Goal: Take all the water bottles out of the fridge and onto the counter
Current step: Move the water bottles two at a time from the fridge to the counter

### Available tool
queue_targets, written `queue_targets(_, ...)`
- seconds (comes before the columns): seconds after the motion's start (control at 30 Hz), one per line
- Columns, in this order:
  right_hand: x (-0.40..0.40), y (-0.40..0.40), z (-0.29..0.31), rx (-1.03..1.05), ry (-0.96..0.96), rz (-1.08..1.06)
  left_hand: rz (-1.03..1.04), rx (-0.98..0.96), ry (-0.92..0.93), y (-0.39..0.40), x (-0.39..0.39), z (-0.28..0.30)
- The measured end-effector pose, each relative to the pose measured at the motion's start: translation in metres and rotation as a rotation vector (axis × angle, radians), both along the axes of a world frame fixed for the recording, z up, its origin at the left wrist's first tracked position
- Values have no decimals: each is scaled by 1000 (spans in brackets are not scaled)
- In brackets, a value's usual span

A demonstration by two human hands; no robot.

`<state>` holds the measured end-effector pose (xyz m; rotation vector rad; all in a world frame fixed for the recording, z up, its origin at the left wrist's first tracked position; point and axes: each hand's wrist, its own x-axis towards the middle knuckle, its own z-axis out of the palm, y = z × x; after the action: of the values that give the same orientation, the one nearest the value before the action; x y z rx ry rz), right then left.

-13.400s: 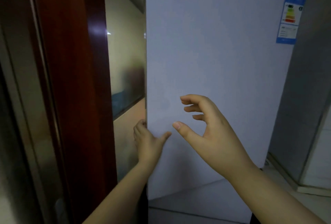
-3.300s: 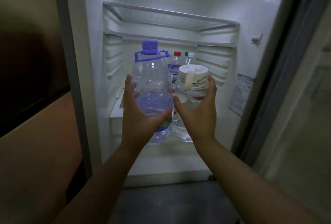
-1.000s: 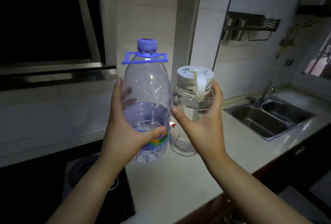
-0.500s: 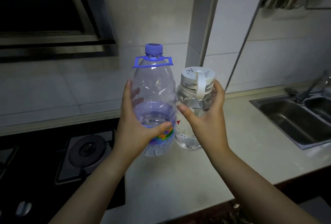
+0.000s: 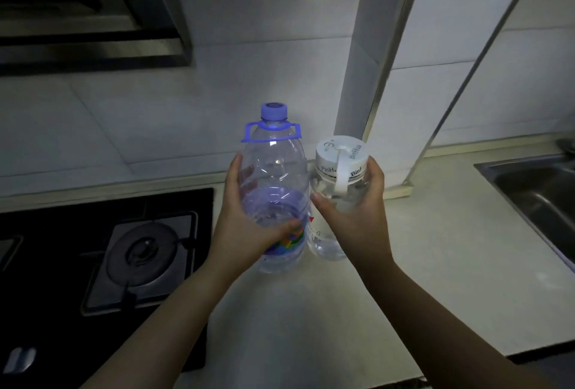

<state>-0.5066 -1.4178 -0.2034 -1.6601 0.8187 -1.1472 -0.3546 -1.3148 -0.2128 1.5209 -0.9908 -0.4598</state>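
Note:
My left hand (image 5: 245, 227) grips a tall clear bottle (image 5: 275, 170) with a blue cap and blue carry handle, partly filled with water. Beside it, my right hand (image 5: 357, 217) holds a shorter clear bottle (image 5: 337, 183) with a wide white lid and white strap. Both bottles are upright, touching side by side, low over the pale counter (image 5: 342, 311). I cannot tell whether their bases rest on it. The fridge is out of view.
A black gas hob (image 5: 102, 264) with a round burner lies left of the bottles. A steel sink (image 5: 538, 199) sits at the right edge. A tiled wall and a white column (image 5: 370, 62) rise behind; a range hood (image 5: 93, 15) hangs upper left.
Both hands have lowered the two bottles toward the counter, and my view has tilted down. The grips are unchanged.

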Motion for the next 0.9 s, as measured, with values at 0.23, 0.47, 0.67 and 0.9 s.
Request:
queue_targets(0.23,3,-57,-48,6,122,30,137,130,9,-49,-3,-46)
queue_targets(0.47,0,-111,-89,-7,214,83,221,250,-36,-100,-5,-86)
queue_targets(0.67,5,-144,-128,-19,267,167,293,332,-49,-129,-7,-127)
queue_targets(0.9,13,-161,-162,-23,294,217,328,325,42,-143,0,-157)
